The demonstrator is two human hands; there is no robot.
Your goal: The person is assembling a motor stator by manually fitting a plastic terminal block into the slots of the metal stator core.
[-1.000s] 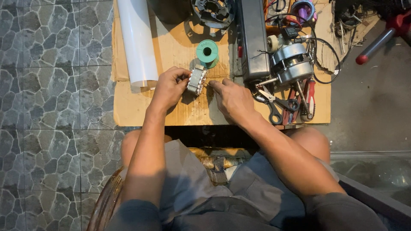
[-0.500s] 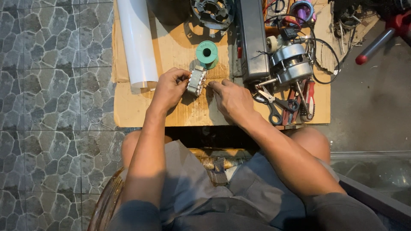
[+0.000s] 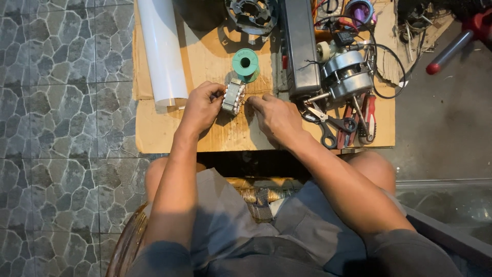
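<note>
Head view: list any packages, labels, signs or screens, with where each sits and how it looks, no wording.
No packages, signs or screens show.
Green spool: round, on the cardboard sheet, just beyond the ribbed metal core that the left hand holds and the right hand touches; any label is too small to tell.
Dark long box: right of the spool, no label discernible.

An informal repair workshop, set up at floor level, is indicated. Work is carried out on a sheet of cardboard laid over grey stone-pattern floor tiles. Evidence of electrical motor repair is noted: a bare motor with its shaft exposed, a stator frame, a green spool, scissors, red-handled pliers and tangled cables.
</note>
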